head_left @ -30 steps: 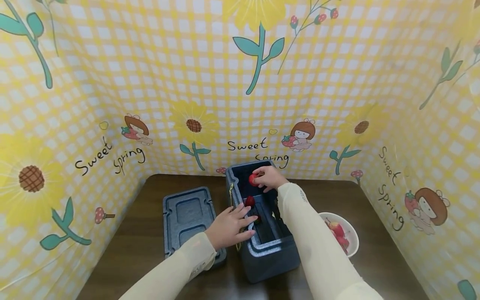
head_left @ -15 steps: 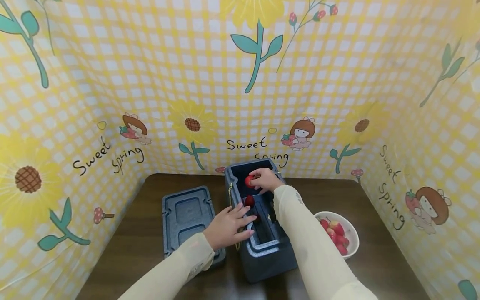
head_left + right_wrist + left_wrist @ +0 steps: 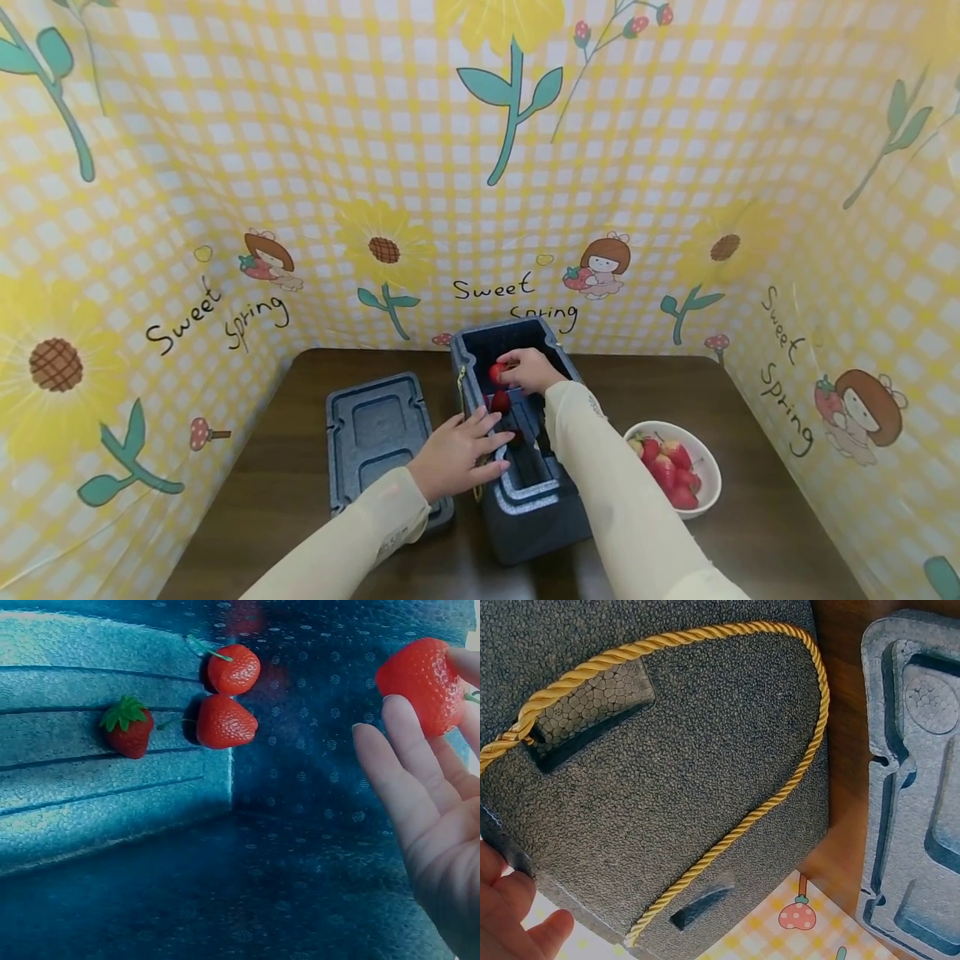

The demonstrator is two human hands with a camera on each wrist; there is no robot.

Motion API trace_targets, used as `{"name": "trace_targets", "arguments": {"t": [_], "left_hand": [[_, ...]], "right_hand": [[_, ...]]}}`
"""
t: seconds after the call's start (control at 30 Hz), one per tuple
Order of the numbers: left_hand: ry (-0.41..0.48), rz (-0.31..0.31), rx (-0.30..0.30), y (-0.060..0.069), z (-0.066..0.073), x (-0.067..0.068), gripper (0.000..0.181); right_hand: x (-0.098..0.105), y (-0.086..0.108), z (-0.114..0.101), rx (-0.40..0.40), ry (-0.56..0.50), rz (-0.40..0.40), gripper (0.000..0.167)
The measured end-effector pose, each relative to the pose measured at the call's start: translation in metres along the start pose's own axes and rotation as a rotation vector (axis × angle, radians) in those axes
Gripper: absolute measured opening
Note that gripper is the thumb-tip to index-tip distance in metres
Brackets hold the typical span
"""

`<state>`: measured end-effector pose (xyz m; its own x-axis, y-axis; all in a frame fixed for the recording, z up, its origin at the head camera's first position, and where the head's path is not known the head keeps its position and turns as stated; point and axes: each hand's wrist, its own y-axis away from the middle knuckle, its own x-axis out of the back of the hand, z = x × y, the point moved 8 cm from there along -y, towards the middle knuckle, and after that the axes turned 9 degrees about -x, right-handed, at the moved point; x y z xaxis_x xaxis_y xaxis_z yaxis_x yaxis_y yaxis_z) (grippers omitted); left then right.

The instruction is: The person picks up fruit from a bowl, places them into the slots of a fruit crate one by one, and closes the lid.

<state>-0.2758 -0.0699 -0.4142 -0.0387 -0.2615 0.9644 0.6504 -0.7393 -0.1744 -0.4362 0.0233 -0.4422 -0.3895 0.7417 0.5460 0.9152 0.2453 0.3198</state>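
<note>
Hanging at the far part of the opening of the box (image 3: 536, 527), a strawberry (image 3: 421, 679) is pinched between fingertips by the right hand (image 3: 531, 371); that grip is grasping the fruit, while two other fingers are held out just beside it. How deep below the rim it is held cannot be told. Three more strawberries (image 3: 225, 721) are seen inside the box, on a ribbed surface: two are laid side by side near the end wall, and one, topped with green leaves, is set apart from them. The left hand (image 3: 459, 457) is rested on the box's left rim with its fingers spread; that grip is released. A gold rope (image 3: 585, 671) is looped along the box's left side. To the left, the lid (image 3: 378, 421) is placed on the desk (image 3: 258, 500), its recessed face turned up. To the right, a white bowl (image 3: 707, 471) is stood, with red berries (image 3: 663, 472) piled in it. Pale sleeves (image 3: 622, 492) are worn. Behind, a yellow checked cloth (image 3: 322, 142) is hung, printed with flowers.
</note>
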Motion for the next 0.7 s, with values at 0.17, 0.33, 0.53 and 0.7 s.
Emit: {"name": "trace_targets", "arguments": {"t": [0.17,0.33,0.53,0.7], "left_hand": [[-0.021,0.000,-0.008,0.000,0.000,-0.001,0.045],[-0.025,0.003,-0.010,0.000,0.001,0.001,0.045],[-0.017,0.005,-0.009,0.001,0.000,0.001,0.045],[-0.030,0.005,-0.007,0.000,0.000,0.000,0.045]], "right_hand": [[-0.004,0.000,0.000,-0.004,-0.007,-0.012,0.039],[-0.007,0.001,-0.001,-0.007,-0.008,-0.004,0.037],[-0.014,0.002,0.005,-0.023,0.016,-0.008,0.034],[-0.018,0.000,0.009,-0.026,0.024,-0.022,0.034]]}}
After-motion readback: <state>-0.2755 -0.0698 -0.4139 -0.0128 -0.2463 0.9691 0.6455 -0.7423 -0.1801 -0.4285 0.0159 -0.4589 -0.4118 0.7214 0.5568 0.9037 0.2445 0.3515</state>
